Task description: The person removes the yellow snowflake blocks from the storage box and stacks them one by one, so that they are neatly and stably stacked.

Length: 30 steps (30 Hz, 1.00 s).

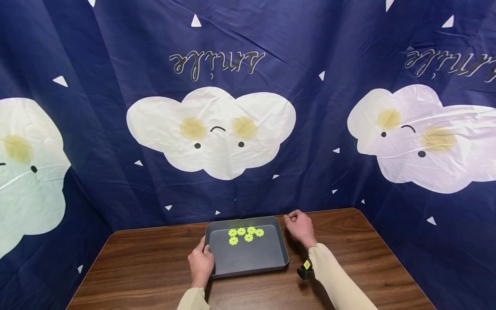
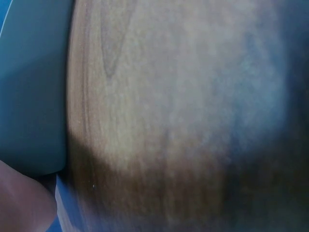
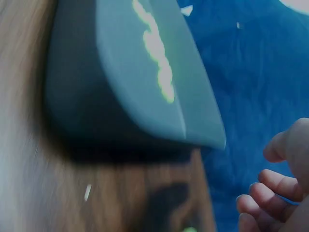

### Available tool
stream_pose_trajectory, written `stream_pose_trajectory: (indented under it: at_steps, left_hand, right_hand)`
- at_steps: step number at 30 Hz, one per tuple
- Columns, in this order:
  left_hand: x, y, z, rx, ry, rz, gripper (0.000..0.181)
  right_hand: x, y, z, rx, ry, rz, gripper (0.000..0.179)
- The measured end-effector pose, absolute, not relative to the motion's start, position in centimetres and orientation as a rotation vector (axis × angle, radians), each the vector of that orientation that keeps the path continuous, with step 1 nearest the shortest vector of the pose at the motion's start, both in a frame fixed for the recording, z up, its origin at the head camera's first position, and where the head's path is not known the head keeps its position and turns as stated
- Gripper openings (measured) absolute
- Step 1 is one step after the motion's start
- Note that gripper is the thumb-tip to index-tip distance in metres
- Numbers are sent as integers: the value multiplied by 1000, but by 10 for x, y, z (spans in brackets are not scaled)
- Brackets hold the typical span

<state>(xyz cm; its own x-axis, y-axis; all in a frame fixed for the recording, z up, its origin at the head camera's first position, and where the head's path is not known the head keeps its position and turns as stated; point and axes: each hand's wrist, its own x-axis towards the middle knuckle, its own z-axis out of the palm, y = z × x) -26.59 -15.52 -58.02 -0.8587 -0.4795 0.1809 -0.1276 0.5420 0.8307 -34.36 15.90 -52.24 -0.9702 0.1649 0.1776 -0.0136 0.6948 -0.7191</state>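
Note:
A dark grey rectangular baking tray lies on the wooden table, slightly turned. Inside, several yellow-green flower-shaped pieces sit in a loose cluster toward its far side. My left hand grips the tray's left wall; in the left wrist view only part of a finger shows beside the tray's corner. Apart from the tray, beyond its right side, my right hand is raised near the back edge. The right wrist view shows its fingers loosely bent, thumb apart, with nothing visible between them.
The wooden table ends at a dark blue curtain printed with upside-down clouds. A black wrist device sits by the right sleeve. A small pale sliver lies on the table near the tray.

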Motion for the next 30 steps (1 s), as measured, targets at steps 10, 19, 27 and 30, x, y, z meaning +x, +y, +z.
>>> stream_pose_trajectory:
  at_steps: [10, 19, 27, 30]
  left_hand:
    - [-265, -155, -580, 508, -2404, -1261, 41]
    - [-265, -154, -577, 514, -2415, -1276, 41]
    - [-263, -154, -576, 514, -2415, -1256, 41]
    - [-263, -154, -576, 517, -2416, -1259, 41]
  right_hand:
    - [-345, 97, -515, 157, -2593, 1204, 18]
    - [-335, 74, -535, 197, -2719, 1172, 25]
    - [-335, 69, -561, 155, -2774, 1107, 36]
    - [-336, 69, -566, 131, -2751, 1120, 31]
